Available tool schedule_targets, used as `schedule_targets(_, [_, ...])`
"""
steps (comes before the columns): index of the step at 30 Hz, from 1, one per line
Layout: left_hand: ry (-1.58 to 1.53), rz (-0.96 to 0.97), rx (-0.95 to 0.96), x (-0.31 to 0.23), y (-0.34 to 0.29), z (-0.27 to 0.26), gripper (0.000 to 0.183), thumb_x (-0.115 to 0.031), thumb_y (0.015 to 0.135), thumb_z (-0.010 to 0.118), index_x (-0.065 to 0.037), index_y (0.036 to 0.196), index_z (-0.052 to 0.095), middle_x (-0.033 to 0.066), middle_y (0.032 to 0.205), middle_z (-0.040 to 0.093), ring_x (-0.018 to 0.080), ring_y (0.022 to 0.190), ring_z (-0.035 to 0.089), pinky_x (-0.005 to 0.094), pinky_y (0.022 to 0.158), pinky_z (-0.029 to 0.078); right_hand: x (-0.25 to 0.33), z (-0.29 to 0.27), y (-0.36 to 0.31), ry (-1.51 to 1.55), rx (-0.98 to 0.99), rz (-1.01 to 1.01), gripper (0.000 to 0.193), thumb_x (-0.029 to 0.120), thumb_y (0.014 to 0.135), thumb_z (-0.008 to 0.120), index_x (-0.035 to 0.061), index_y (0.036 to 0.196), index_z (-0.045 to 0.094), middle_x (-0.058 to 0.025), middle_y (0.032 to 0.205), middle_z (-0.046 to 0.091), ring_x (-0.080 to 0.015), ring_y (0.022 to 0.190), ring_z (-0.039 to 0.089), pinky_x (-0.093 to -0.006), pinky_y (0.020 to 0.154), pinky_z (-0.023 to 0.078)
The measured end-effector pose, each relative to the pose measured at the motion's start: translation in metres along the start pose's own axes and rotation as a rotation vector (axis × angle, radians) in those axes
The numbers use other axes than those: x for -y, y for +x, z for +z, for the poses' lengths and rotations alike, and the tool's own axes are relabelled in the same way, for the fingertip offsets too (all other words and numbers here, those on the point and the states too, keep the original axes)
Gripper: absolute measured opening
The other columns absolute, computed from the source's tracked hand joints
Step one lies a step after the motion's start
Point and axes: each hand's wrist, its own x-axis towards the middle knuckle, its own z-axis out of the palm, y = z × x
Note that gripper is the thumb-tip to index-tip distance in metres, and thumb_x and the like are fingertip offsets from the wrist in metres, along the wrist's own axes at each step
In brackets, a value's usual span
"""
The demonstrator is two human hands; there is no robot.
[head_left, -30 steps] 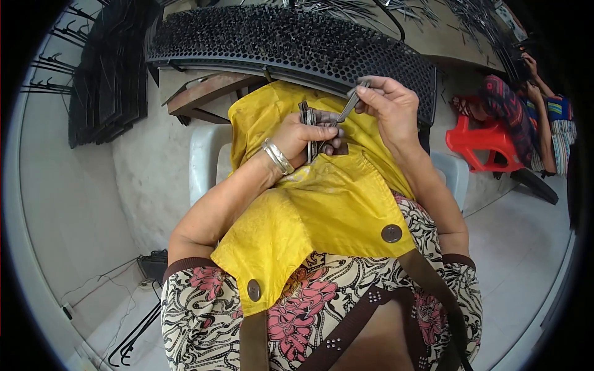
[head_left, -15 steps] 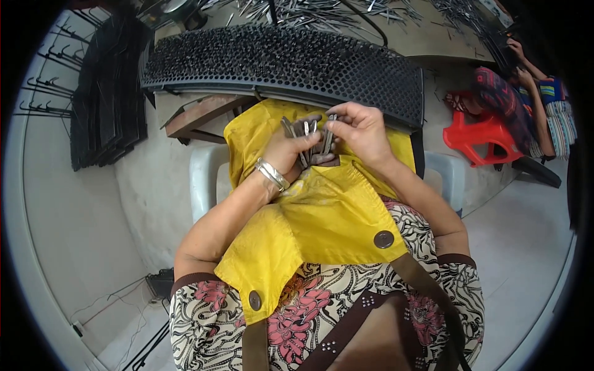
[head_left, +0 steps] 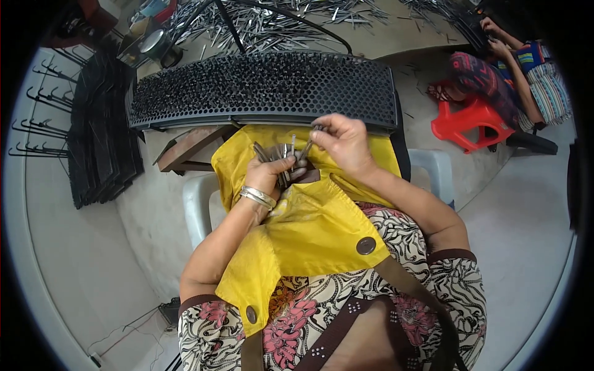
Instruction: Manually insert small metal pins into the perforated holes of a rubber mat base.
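A bunch of slim grey metal strips [head_left: 286,152] stands up out of my left hand [head_left: 265,174], whose thumb and fingers are closed round it. Close by on the right, my right hand [head_left: 348,146] pinches one slim metal strip [head_left: 307,148] between thumb and fingertips. Its lower end is near the bunch, and I cannot tell whether they touch. Both hands are above a yellow apron [head_left: 309,235] on my lap. Just beyond them lies a long black perforated rack [head_left: 371,93]; dark upright pieces fill most of its holes, fewer toward the right end.
Loose metal strips [head_left: 278,25] lie heaped on the table [head_left: 396,40] behind the rack. A tin [head_left: 154,43] stands at the back left, beside stacked black panels [head_left: 102,136] and hooked rods. At the right, another person's arm [head_left: 526,93] shows near a red stool [head_left: 461,127].
The view has tilted, showing more of the table behind the rack. My right hand has drawn a little apart from my left, with a strip in its fingertips. The left still grips the bunch.
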Motion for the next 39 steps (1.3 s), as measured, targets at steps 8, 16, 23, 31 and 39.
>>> schedule_targets(8, [-0.053, -0.047, 0.013, 0.003, 0.001, -0.002, 0.014, 0.005, 0.079, 0.048, 0.007, 0.092, 0.051, 0.0149, 0.082, 0.058, 0.0255, 0.072, 0.060, 0.0349, 0.067, 0.053, 0.024, -0.079, 0.061, 0.061, -0.268, -0.035, 0.009, 0.000, 0.076, 0.057, -0.0034, 0.083, 0.060, -0.0049, 0.069, 0.059, -0.0080, 0.057, 0.054, -0.0195, 0.054, 0.045])
schedule_targets(16, [-0.031, -0.011, 0.134, 0.002, 0.001, -0.004, 0.012, 0.000, 0.082, 0.047, 0.002, 0.093, 0.050, 0.0150, 0.081, 0.058, 0.0260, 0.072, 0.060, 0.0361, 0.065, 0.053, -0.004, -0.118, 0.106, -0.053, -0.362, -0.139, 0.009, 0.003, 0.078, 0.056, -0.0042, 0.082, 0.059, -0.0037, 0.070, 0.058, -0.0080, 0.060, 0.054, -0.0203, 0.055, 0.047])
schedule_targets(23, [-0.038, 0.003, 0.157, 0.003, 0.000, -0.006, 0.012, -0.002, 0.083, 0.046, 0.001, 0.094, 0.049, 0.0151, 0.080, 0.058, 0.0259, 0.070, 0.060, 0.0359, 0.064, 0.053, 0.000, -0.117, 0.112, -0.195, -0.221, -0.175, 0.011, 0.006, 0.079, 0.056, -0.0024, 0.084, 0.059, -0.0017, 0.069, 0.057, -0.0061, 0.060, 0.053, -0.0193, 0.056, 0.047])
schedule_targets(31, [-0.009, -0.006, 0.147, 0.003, 0.001, -0.005, 0.013, -0.002, 0.082, 0.047, 0.001, 0.094, 0.050, 0.0145, 0.079, 0.058, 0.0250, 0.070, 0.060, 0.0340, 0.063, 0.052, 0.003, -0.114, 0.127, -0.608, -0.119, -0.494, 0.010, 0.006, 0.077, 0.055, -0.0022, 0.082, 0.058, -0.0063, 0.066, 0.057, -0.0101, 0.057, 0.053, -0.0233, 0.053, 0.043])
schedule_targets(39, [-0.008, -0.004, 0.144, 0.003, 0.002, -0.006, 0.014, -0.003, 0.082, 0.049, 0.001, 0.095, 0.050, 0.0138, 0.079, 0.058, 0.0241, 0.069, 0.060, 0.0325, 0.063, 0.052, 0.006, -0.113, 0.127, -0.777, -0.099, -0.694, 0.008, 0.004, 0.074, 0.056, -0.0013, 0.081, 0.057, -0.0132, 0.072, 0.057, -0.0234, 0.064, 0.056, -0.0276, 0.058, 0.043])
